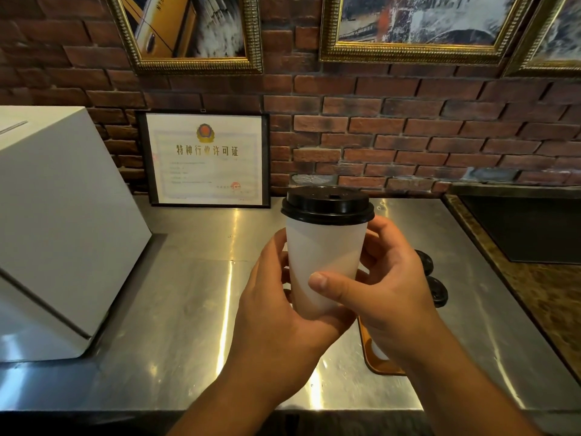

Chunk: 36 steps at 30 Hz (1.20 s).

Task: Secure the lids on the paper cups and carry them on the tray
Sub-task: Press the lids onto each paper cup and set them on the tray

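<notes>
Through the head camera I see one white paper cup (pixel 323 262) held upright over the steel counter (pixel 188 294), with one black lid (pixel 327 204) sitting on its rim. My left hand (pixel 276 309) wraps the cup's lower half from the left. My right hand (pixel 386 284) grips it from the right, thumb laid across the front. Two more black lids (pixel 438 291) show partly behind the right hand. One corner of an orange tray (pixel 374 363) shows under that wrist. One white box (pixel 63 231) stands at left, one framed certificate (pixel 206 158) leans on the brick wall (pixel 408 121), and three gilt-framed pictures (pixel 188 26) hang above.
</notes>
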### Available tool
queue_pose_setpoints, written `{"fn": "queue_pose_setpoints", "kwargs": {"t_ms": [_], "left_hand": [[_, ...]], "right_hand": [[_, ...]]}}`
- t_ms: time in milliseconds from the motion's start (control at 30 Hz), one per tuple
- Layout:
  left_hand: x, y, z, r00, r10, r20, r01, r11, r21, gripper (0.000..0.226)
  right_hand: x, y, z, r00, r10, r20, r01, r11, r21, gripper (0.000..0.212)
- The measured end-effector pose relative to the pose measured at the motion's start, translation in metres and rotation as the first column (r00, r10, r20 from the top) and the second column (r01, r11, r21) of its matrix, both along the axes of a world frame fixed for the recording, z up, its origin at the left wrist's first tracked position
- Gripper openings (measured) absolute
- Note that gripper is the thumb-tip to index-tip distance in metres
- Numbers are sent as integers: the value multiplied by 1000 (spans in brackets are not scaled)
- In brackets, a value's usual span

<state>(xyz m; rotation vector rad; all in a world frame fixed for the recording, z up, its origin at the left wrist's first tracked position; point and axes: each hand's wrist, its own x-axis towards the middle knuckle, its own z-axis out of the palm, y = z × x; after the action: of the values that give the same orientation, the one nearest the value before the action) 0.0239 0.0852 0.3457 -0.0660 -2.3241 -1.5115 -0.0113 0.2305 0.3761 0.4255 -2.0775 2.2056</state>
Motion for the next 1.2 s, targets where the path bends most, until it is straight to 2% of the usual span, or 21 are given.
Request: {"fn": "queue_pose_setpoints", "kwargs": {"t_ms": [200, 400, 567, 900, 1200], "left_hand": [[1, -1, 3, 1000, 3, -26, -3, 1000, 11, 100], [2, 2, 4, 999, 17, -41, -17, 1000, -6, 100], [2, 0, 8, 999, 10, -36, -9, 1000, 3, 97], [1, 1, 6, 1000, 8, -19, -8, 1000, 17, 101], [2, -2, 11, 999, -14, -33, 15, 1000, 12, 100]], "right_hand": [[2, 1, 3, 999, 41, -2, -41, 999, -35, 75], [1, 1, 6, 999, 2, -38, -5, 998, -61, 76], [-2, 2, 7, 998, 56, 7, -55, 996, -74, 75], [0, 0, 5, 1000, -5, -6, 5, 999, -32, 78], [1, 1, 8, 998, 66, 17, -65, 997, -33, 67]]}}
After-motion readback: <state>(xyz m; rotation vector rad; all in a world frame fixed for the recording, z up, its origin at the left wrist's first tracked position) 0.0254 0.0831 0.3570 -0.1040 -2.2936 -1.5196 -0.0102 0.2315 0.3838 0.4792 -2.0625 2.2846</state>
